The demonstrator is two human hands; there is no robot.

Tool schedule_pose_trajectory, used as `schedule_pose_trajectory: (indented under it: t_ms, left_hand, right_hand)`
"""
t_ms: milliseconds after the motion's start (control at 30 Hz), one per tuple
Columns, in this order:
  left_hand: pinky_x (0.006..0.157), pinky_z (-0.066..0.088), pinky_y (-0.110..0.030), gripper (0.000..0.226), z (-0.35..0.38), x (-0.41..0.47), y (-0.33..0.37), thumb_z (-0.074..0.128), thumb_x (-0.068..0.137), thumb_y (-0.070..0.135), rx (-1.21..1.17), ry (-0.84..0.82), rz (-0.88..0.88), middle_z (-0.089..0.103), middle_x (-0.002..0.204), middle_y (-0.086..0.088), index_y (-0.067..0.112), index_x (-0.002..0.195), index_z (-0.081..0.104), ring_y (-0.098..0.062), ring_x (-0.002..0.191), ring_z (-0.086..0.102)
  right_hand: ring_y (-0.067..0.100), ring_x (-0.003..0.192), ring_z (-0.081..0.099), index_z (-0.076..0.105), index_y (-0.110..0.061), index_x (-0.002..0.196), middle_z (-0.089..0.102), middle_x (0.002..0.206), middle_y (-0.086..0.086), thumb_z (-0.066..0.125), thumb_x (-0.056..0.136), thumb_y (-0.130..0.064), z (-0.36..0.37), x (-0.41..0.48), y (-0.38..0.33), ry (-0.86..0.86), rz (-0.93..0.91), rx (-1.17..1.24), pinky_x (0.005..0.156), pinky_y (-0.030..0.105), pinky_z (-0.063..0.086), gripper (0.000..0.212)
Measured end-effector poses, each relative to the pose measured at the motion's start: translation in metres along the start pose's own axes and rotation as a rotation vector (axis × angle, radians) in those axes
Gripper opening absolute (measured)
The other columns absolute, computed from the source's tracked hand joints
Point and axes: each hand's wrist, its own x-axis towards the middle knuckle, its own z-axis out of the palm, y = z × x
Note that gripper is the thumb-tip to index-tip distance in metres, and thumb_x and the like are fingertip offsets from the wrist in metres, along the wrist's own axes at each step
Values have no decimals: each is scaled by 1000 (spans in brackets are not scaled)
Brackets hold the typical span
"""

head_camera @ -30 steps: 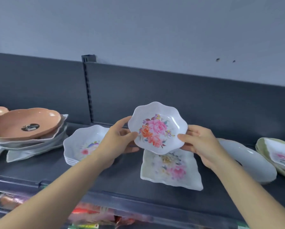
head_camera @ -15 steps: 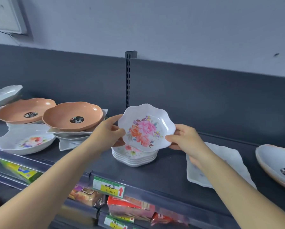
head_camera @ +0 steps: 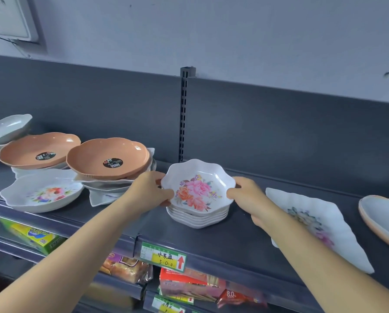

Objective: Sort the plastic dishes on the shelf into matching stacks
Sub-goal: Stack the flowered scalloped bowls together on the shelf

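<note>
left hand (head_camera: 150,190) + right hand (head_camera: 245,195) pinch opposite rims of floral dish (head_camera: 198,188), kept level to nest | dish on or just over matching stack (head_camera: 198,216) between hands, contact unclear | left of left hand: orange dishes (head_camera: 107,158) top a mixed pile, lower pieces hidden | right of right hand: wavy square dish (head_camera: 313,222); far dish (head_camera: 383,220) cut off

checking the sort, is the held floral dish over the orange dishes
No, the floral dish is over the white scalloped stack.
</note>
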Motion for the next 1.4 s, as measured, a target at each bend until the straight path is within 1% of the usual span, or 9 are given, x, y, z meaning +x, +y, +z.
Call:
schedule_pose_trajectory:
  t_ms: [200,300,400,500,600,700,833,1200,1400]
  left_hand:
    - [60,44,-31,26,-1,9,-7,62,73,14,102,-15,0,69,94,-21,0,94,68,-20,63,51]
    - [79,48,-35,38,-1,13,-11,56,67,28,184,-10,23,65,100,-19,7,96,69,-22,96,50]
    - [83,36,-34,25,2,11,-8,52,83,15,252,-11,11,57,104,-14,9,102,66,-24,113,30]
    - [85,36,-34,27,6,16,-7,52,88,9,254,67,45,52,104,-14,1,111,64,-32,125,33]
    - [105,32,-34,49,10,18,1,58,89,16,325,139,106,43,129,-16,12,137,50,-28,129,36]
    - [102,37,-33,48,24,21,16,61,87,18,376,177,247,42,123,-10,15,135,53,-29,113,51]
    - [94,40,-36,43,56,28,45,62,87,19,463,211,433,43,114,-5,16,130,58,-31,113,47]
    - [102,41,-40,44,185,28,149,62,88,27,453,-83,648,51,128,-6,20,131,57,-31,122,46]
    - [92,37,-21,42,265,17,216,62,90,28,375,-223,707,56,126,-2,16,130,58,-16,114,55]
  right_hand:
    - [20,73,27,40,-13,73,34,77,4,43,77,2,4,1,-1,-58,47,-43,66,32,20,16]
    - [20,78,33,50,-10,84,41,85,5,45,77,-1,4,1,3,-53,48,-39,74,32,25,13]
    - [20,80,36,52,7,103,44,89,4,47,80,-2,4,0,6,-37,47,-53,74,31,27,25]
    - [24,86,44,51,4,110,50,98,4,50,83,-6,3,0,10,-20,49,-61,77,32,34,29]
    - [27,125,47,43,-4,135,48,137,5,53,88,-14,-5,-3,12,4,22,-57,104,37,39,49]
    - [12,134,39,32,-18,147,36,150,-5,54,91,-18,-24,-12,12,40,-34,-41,96,27,37,60]
    - [7,133,39,35,-24,145,39,146,-13,53,92,-21,-65,-30,23,136,-46,-44,93,27,38,57]
    - [9,117,52,43,-20,140,52,131,-7,57,90,-22,-232,-87,98,496,58,-74,97,26,42,52]
    - [14,124,50,50,-10,135,55,135,-2,62,88,-21,-348,-118,143,668,139,-88,99,29,41,50]
